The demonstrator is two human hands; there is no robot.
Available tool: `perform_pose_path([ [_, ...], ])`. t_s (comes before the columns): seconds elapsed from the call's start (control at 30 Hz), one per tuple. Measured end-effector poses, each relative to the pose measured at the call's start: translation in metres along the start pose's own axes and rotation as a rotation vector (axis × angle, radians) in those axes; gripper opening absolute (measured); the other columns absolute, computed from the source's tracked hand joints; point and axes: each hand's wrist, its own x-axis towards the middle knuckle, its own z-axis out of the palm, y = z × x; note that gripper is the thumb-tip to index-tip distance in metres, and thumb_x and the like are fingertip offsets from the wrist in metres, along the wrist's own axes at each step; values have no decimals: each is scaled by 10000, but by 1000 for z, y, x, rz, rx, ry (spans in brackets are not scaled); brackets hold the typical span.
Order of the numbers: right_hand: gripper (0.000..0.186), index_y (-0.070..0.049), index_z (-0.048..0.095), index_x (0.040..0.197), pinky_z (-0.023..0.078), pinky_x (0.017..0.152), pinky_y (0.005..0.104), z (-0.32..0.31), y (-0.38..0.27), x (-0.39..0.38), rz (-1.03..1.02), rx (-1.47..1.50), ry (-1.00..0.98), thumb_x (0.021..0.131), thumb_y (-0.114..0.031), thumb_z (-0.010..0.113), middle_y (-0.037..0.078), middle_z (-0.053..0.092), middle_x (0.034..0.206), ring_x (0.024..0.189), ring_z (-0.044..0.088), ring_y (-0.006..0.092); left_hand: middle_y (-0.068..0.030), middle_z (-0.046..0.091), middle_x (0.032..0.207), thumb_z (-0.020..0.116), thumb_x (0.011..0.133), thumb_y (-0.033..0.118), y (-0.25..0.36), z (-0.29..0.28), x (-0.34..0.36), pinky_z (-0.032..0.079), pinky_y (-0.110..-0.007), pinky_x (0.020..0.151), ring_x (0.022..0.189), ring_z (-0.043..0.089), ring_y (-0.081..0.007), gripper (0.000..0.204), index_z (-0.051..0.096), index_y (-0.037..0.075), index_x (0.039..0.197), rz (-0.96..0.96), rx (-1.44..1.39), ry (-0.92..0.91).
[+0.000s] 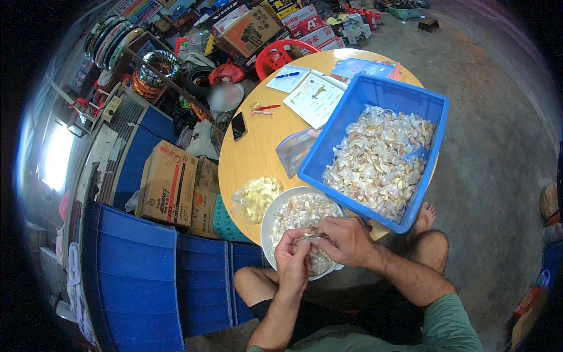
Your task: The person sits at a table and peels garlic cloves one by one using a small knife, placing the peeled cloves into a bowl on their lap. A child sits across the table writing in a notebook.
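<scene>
At lower centre, the left hand (291,253) and right hand (347,239) together pinch a small, pale, shiny piece (307,236) above a round white bowl (265,230) of translucent whitish flakes (299,211). Upper right of them sits a rectangular blue plastic tub (404,94).

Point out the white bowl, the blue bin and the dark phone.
White bowl (266,227): head view, on its left inner wall near the rim.
Blue bin (343,120): head view, on its left inner wall.
Dark phone (239,127): head view, on the middle of its screen.
</scene>
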Motion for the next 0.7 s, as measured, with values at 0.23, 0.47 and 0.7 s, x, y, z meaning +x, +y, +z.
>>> perform_pose_path([
  [0.23,187,-14,522,838,476,605,471,-1,-1,1,16,8,-10,847,-132,667,181,565,754,707,611,401,-98,644,1052,539,993,87,7,0,5,512,-283,747,888,622,-149,170,554,21,1149,-142,-328,35],
  [0.47,203,-2,495,888,477,617,487,5,4,0,79,-49,38,842,-107,663,210,559,793,725,598,429,-91,644,1016,524,1001,83,4,0,5,505,-278,731,879,625,-154,151,552,27,1138,-123,-333,66],
  [0.7,235,4,489,895,493,638,489,4,2,1,74,-3,-14,872,-146,668,222,585,830,769,616,437,-80,648,996,553,983,50,2,3,4,508,-244,700,794,608,-116,109,545,32,1090,-131,-230,58],
])
